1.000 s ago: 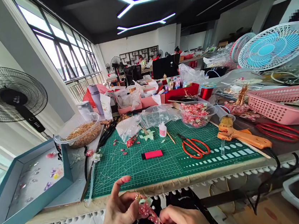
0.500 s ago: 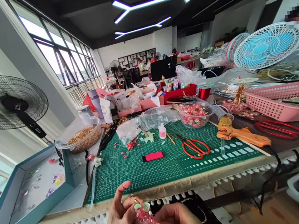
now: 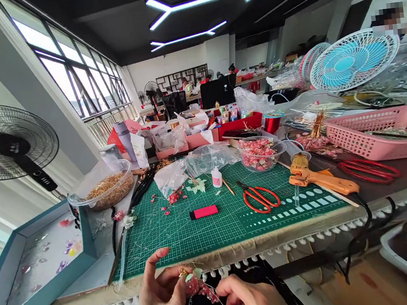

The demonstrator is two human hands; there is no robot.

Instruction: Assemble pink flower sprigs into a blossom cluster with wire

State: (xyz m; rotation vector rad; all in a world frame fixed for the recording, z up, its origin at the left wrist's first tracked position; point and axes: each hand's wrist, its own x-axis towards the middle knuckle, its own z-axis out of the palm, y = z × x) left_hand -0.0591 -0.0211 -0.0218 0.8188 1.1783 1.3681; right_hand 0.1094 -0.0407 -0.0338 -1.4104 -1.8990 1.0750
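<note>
A green cutting mat (image 3: 183,235) lies on the desk (image 3: 236,249) at twelve o'clock, with red scissors (image 3: 260,199) on it and a bowl of pink beads (image 3: 258,155) just beyond. A glue gun (image 3: 320,181), pink basket (image 3: 382,144) and blue fan (image 3: 352,59) sit around two o'clock, a teal tray (image 3: 38,284) at nine, and a black standing fan (image 3: 11,140) at ten.

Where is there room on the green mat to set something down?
The biggest bare patch of the green mat lies between the pink block and the mat's near edge, above the left hand and its pink bead sprig. Another lies right of the block, below the red scissors. The far edge is crowded: bags, small bottle, bowl of beads.
</note>
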